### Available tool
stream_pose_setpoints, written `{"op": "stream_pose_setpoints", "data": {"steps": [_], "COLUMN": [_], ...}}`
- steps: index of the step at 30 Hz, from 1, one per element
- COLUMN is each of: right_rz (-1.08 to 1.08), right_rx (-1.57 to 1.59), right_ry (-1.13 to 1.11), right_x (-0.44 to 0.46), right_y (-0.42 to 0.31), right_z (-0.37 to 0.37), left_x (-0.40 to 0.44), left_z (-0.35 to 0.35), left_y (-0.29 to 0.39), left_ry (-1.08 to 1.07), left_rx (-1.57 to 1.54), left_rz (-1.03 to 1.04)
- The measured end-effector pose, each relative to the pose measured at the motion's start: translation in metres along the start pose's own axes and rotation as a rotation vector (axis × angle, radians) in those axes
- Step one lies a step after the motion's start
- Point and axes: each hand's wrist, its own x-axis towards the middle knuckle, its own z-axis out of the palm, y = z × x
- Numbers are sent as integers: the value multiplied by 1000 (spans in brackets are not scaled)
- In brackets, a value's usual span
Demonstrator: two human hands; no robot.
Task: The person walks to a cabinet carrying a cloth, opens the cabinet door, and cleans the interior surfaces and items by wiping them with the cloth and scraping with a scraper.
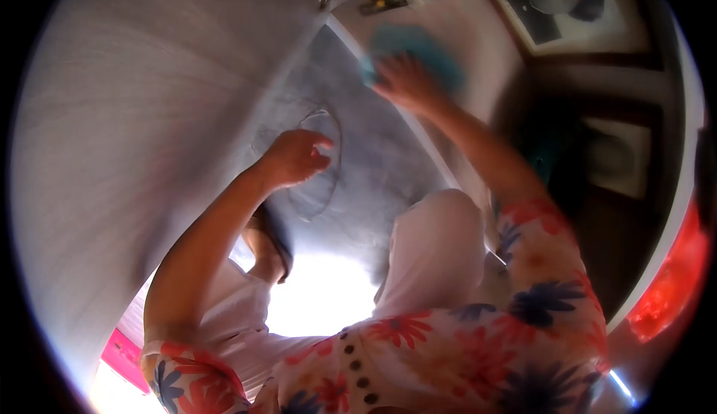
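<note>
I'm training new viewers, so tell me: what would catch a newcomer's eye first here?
Probably the floral shirt, its red and dark-blue flowers spread across the bottom. Next, the blurred teal cloth beneath the right hand, at upper centre, and the white glare below and slightly left of centre.

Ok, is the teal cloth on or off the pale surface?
On: the teal cloth lies against the pale surface, beneath the right hand. Blur hides whether it's folded.
</note>
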Motion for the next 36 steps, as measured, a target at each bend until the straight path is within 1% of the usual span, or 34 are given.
{"op": "stream_pose_setpoints", "data": {"steps": [1,4,5,7,9,11,12,13,16,17,20,21,23,24,25,27,30,32,33,35,36], "right_rz": [-64,87,28,-43,-20,-1,10,19,-10,-11,-16,0,42,68,177,247,339,580,555,701,841], "right_rx": [-69,-39,21,133,101,74,59,90,51,51,100,126,119,120,128,73,37,74,-95,-123,2], "right_ry": [72,253,264,306,273,237,205,246,316,343,319,350,321,305,308,379,436,262,219,170,187], "right_x": [30,70,66,8,-71,-97,-99,-79,15,31,10,-19,-51,-58,-48,-30,-22,-27,-16,-46,-72], "right_y": [-6,-25,-17,-4,1,3,-1,-6,-11,-11,-10,-8,13,21,32,69,132,155,191,247,234], "right_z": [5,8,9,21,30,31,33,28,10,9,11,24,42,47,49,50,59,37,67,118,113], "left_x": [-5,-14,-18,-25,-24,-24,-24,-24,-21,-18,-12,-11,-10,-9,-9,-12,-18,-20,-23,-28,-29], "left_z": [1,-11,-15,-21,-29,-27,-28,-27,-25,-23,-24,-24,-25,-26,-26,-24,-23,-19,-19,-21,-20], "left_y": [1,22,33,50,60,58,46,39,28,27,30,31,27,23,19,19,25,26,7,4,5], "left_ry": [4,22,37,42,64,62,54,50,57,51,39,51,78,86,86,93,107,104,113,110,106], "left_rx": [34,158,188,122,63,4,-5,0,15,16,29,7,7,10,8,11,-175,-132,-150,-173,-190], "left_rz": [0,0,3,18,43,36,37,33,2,-5,-50,-49,0,21,18,7,-69,-65,-65,-62,-55]}}
